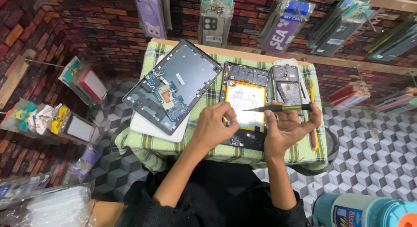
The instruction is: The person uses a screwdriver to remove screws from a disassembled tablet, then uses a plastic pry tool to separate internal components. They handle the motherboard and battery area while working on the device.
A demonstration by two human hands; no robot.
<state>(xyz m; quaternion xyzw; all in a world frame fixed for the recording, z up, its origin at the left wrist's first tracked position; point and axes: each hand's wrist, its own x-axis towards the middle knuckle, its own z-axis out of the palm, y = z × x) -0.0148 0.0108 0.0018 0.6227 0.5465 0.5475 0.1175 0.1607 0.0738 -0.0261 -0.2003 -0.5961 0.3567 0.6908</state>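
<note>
R hand (pixel 290 125) grip clenched on green screwdriver (pixel 278 108), long axis horiz, tip pointing left over the opened tablet (pixel 244 106) on the desk (pixel 299 151). L hand (pixel 213 125) curled at tablet's left edge, fingers just beside the tip; can't tell if holding anything.

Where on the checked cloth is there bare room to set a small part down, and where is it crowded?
Bare checked cloth shows along the near edge, below the white slab and beside the left hand. A thin strip lies right of the toothbrush. The middle is crowded: open tablet, battery frame, small phone, right hand holding the screwdriver.
</note>
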